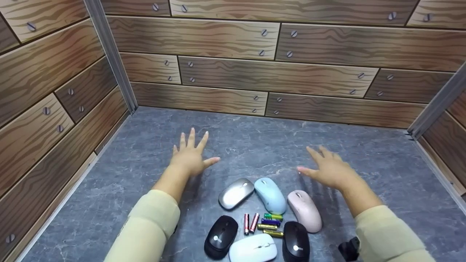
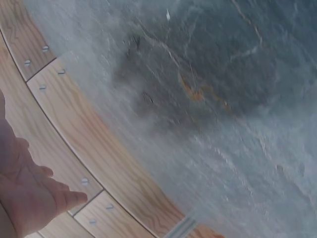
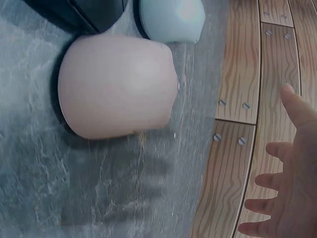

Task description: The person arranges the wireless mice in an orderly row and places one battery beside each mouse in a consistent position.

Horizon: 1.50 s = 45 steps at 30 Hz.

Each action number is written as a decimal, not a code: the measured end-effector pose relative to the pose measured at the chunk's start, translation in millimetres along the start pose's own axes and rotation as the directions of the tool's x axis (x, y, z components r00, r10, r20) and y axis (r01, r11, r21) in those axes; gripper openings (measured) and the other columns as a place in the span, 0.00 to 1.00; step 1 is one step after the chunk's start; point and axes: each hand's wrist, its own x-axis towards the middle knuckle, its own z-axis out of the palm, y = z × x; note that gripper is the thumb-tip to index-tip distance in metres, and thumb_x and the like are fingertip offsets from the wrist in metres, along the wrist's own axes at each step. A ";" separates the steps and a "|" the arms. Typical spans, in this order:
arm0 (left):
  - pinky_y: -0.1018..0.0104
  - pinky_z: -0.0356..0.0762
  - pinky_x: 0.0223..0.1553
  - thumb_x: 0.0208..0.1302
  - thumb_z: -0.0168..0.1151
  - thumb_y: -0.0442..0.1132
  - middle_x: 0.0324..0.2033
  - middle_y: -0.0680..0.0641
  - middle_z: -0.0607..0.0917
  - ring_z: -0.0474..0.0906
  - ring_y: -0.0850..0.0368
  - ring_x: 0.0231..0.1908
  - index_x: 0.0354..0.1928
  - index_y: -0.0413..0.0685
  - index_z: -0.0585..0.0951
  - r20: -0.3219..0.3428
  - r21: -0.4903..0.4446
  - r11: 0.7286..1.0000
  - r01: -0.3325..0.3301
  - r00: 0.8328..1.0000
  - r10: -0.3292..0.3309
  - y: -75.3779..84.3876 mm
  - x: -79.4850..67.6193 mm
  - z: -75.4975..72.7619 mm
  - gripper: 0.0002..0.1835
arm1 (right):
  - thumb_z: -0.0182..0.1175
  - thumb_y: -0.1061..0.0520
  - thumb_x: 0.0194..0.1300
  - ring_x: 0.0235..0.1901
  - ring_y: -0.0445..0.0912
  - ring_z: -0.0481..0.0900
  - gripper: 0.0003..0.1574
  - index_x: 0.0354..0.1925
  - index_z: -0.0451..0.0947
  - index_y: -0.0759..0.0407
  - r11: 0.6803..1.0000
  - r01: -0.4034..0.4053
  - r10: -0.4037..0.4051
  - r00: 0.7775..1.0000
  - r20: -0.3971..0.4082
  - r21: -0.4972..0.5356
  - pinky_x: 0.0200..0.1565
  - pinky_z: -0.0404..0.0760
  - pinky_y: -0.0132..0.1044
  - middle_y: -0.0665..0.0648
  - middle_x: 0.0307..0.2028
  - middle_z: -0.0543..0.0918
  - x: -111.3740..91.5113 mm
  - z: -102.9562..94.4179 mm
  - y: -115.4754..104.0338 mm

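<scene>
My left hand (image 1: 188, 158) is held with spread fingers over the grey surface, up and left of a silver mouse (image 1: 236, 193); it holds nothing. To the right, my right hand (image 1: 330, 170) has its fingers spread too, nearest the pink mouse (image 1: 305, 211). A light blue mouse (image 1: 270, 195) lies between the silver and pink ones. Closer to me are a black mouse (image 1: 221, 237), a white mouse (image 1: 253, 249) and another black mouse (image 1: 296, 241). Several batteries lie in their midst, among them a red battery (image 1: 246, 223) and a green battery (image 1: 273, 217).
Wood-patterned panels (image 1: 225, 40) wall the grey marbled table (image 1: 247, 142) at the back and both sides. Grey metal posts (image 1: 115, 62) stand at the back corners. A small black object (image 1: 349, 249) shows beside the right sleeve.
</scene>
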 end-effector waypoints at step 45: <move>0.45 0.57 0.61 0.59 0.48 0.66 0.66 0.41 0.58 0.55 0.42 0.65 0.69 0.54 0.57 0.014 -0.288 0.930 -0.229 0.970 0.243 47.1 -34.9 47.2 0.40 | 0.66 0.35 0.46 0.39 0.58 0.76 0.47 0.55 0.69 0.62 0.994 0.081 -0.082 0.997 0.006 0.079 0.40 0.75 0.56 0.68 0.44 0.73 -28.2 71.7 -10.4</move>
